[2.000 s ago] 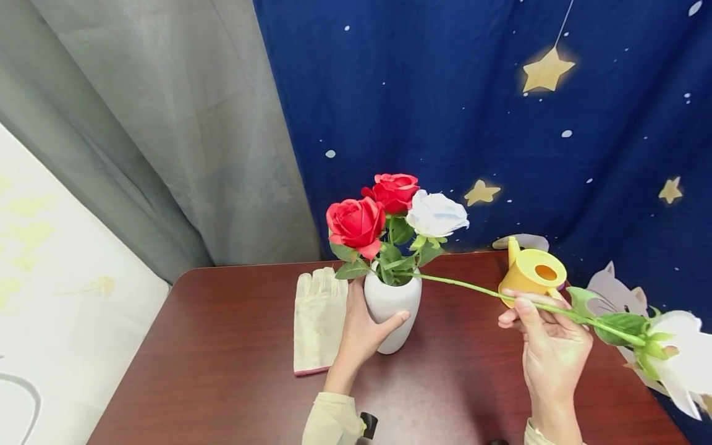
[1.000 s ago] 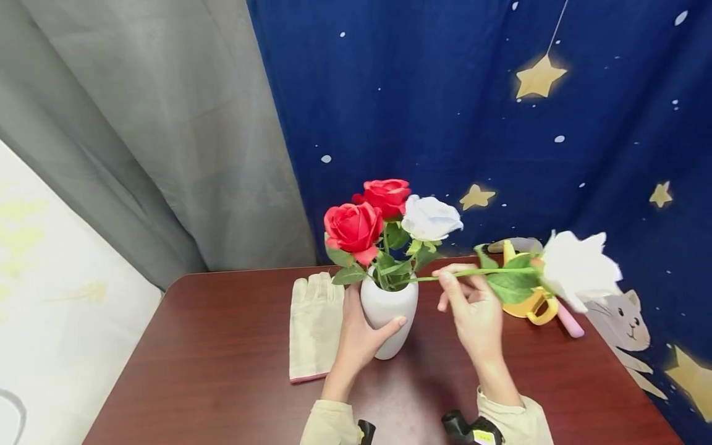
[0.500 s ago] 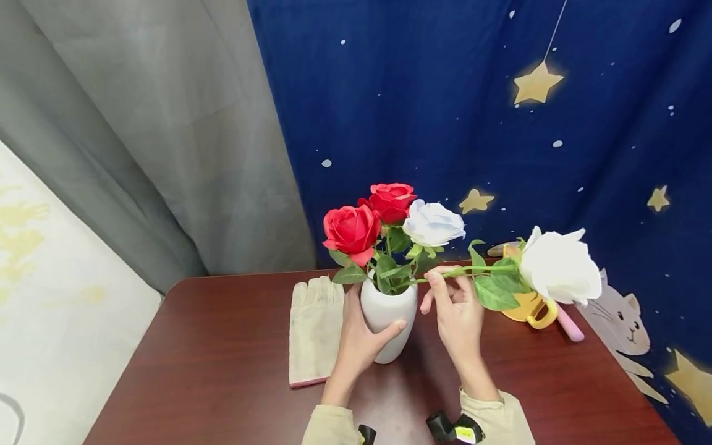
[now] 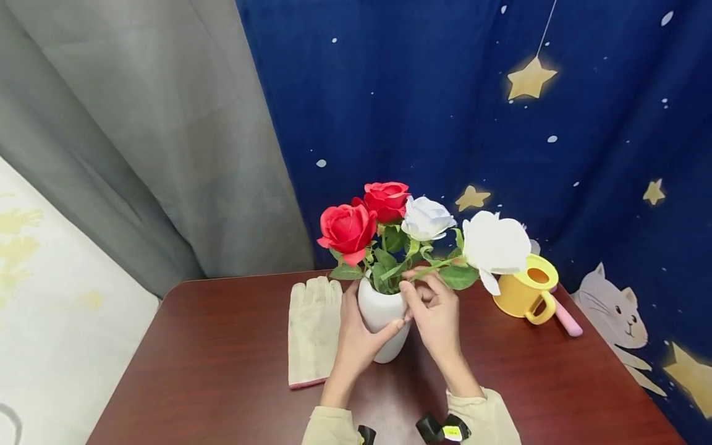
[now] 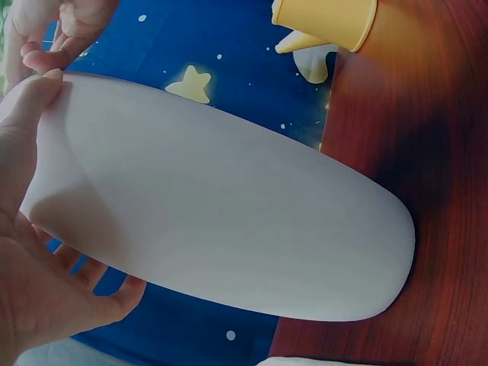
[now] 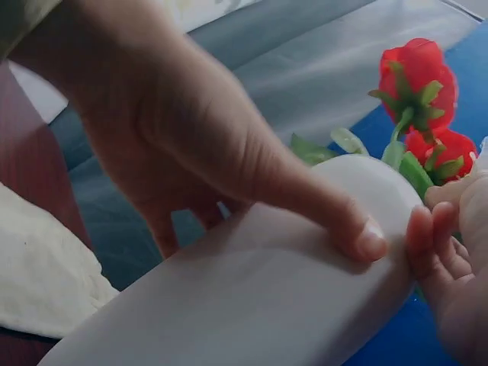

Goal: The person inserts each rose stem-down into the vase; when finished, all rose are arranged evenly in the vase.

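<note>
My left hand (image 4: 358, 337) grips the white vase (image 4: 382, 312) around its side, thumb across the front. Two red roses (image 4: 348, 230) and a white rose (image 4: 427, 219) stand in the vase. At the vase's right rim, my right hand (image 4: 438, 315) pinches the green stem of another white rose (image 4: 497, 243), which leans to the right with its lower stem end hidden at the vase mouth. In the left wrist view the vase (image 5: 229, 198) fills the middle. The right wrist view shows my left thumb pressed on the vase (image 6: 282, 290) and the red roses (image 6: 418, 84) beyond.
Cream work gloves (image 4: 314, 330) lie left of the vase on the dark red-brown table (image 4: 222, 358). A yellow watering can (image 4: 525, 287) stands at the back right, with a pink handle (image 4: 568, 315) behind it. Grey and blue star-patterned curtains (image 4: 389, 93) hang behind.
My right hand has moved left to the vase rim, bringing the white rose's stem into the vase mouth and its bloom closer to the others. My left hand stays on the vase.
</note>
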Tool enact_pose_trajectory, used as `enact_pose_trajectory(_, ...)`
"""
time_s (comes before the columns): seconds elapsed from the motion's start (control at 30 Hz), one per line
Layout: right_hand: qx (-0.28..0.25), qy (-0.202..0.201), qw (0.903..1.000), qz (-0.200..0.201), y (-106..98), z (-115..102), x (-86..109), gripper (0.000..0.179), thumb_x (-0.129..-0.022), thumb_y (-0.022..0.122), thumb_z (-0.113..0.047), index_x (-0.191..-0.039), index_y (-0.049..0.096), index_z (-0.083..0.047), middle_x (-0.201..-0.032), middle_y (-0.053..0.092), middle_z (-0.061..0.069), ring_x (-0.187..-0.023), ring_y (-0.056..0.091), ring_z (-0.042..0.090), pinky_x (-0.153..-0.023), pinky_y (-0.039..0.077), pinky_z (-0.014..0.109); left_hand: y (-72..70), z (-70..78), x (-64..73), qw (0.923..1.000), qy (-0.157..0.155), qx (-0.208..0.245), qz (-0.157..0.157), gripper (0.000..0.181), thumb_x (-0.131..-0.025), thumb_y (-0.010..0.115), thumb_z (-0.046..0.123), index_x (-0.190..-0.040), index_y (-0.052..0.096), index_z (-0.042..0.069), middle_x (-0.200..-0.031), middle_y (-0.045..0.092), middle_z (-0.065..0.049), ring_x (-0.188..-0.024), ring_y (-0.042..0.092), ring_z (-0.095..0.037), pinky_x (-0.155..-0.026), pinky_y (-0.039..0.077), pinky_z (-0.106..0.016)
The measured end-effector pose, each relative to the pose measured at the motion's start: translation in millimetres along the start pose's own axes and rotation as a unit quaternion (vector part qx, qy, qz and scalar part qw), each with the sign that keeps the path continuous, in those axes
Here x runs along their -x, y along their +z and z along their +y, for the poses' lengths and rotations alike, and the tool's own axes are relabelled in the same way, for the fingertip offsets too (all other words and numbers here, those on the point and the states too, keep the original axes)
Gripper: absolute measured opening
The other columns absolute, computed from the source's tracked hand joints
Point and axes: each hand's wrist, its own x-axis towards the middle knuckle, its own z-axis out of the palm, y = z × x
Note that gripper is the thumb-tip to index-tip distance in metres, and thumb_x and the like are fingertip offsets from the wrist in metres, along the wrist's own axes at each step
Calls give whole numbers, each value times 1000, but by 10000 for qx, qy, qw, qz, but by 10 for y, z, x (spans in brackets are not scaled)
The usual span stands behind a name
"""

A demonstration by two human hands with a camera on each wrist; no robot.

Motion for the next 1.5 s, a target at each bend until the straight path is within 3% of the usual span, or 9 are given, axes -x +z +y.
enact_pose_trajectory(0.13, -612, 369, 9974, 126, -61, 56, -6, 30, -84, 64, 5, -112, 54, 10, -61, 50, 6, -40, 39, 14, -38, 33, 23, 0, 2, 0, 10000, -34, 18, -15, 97, -66, 80, 47, -143, 27, 19, -133, 37, 1, -115, 41, -15, -90, 39, -41)
enact_pose_trajectory(0.33, -1158, 599, 9898, 569, -75, 19, -74, 30, -83, 66, 3, -112, 56, 1, -80, 57, 5, -43, 35, 7, -38, 26, 21, 6, -7, 3, 10000, -72, 63, -11, 98, -65, 80, 49, -143, 27, 19, -133, 37, 1, -118, 39, -15, -94, 37, -42)
enact_pose_trajectory(0.5, -206, 498, 9964, 650, -60, -102, -110, 44, -79, 69, 5, -120, 56, -3, -81, 64, 3, -56, 48, 9, -47, 40, 19, -3, -18, 8, 10000, -7, -6, 48, 98, -65, 80, 48, -142, 28, 18, -133, 38, 0, -118, 39, -16, -94, 37, -43)
enact_pose_trajectory(0.67, 526, 540, 9962, 436, -53, -211, -157, 38, -77, 71, 6, -113, 59, 7, -83, 65, 8, -73, 55, 10, -66, 45, 19, -6, -22, 0, 10000, 63, -40, 32, 97, -65, 80, 48, -141, 28, 18, -131, 39, 0, -116, 40, -16, -92, 38, -43)
enact_pose_trajectory(0.87, 713, 716, 9949, -3, -54, -213, -181, 44, -77, 71, 6, -119, 55, 5, -91, 62, 18, -79, 54, 11, -73, 43, 20, -11, -43, -4, 9999, 109, -108, 62, 97, -65, 80, 48, -142, 28, 17, -130, 39, 0, -116, 40, -15, -92, 38, -42)
enact_pose_trajectory(1.07, 701, 1104, 9914, -77, -57, -204, -199, 45, -77, 71, 5, -119, 56, 2, -92, 62, 16, -81, 55, 11, -75, 43, 20, -16, -36, -8, 9999, 101, -78, 49, 98, -65, 80, 49, -142, 28, 18, -131, 38, 1, -116, 39, -15, -92, 38, -41)
enact_pose_trajectory(1.23, 886, 1375, 9863, -202, -41, -289, -258, 27, -77, 71, 5, -102, 61, 7, -88, 63, 17, -82, 57, 13, -78, 44, 23, -36, -22, -5, 9999, 123, -78, 69, 98, -66, 80, 47, -142, 27, 16, -132, 38, -1, -117, 39, -16, -92, 38, -43)
enact_pose_trajectory(1.37, 988, 1271, 9863, -373, -64, -296, -270, 26, -78, 70, 3, -101, 60, 8, -91, 64, 18, -87, 58, 14, -81, 43, 23, -34, -26, -13, 9998, 142, -94, 60, 98, -66, 80, 48, -142, 28, 16, -131, 39, 0, -116, 40, -16, -92, 38, -42)
enact_pose_trajectory(1.5, 1520, 1062, 9825, -157, -123, -208, -218, 32, -78, 74, -7, -106, 62, -1, -86, 64, 10, -82, 56, 11, -75, 43, 20, -25, -24, -12, 9999, 83, -115, -6, 98, -66, 79, 49, -142, 27, 16, -131, 38, 0, -115, 40, -15, -91, 39, -41)
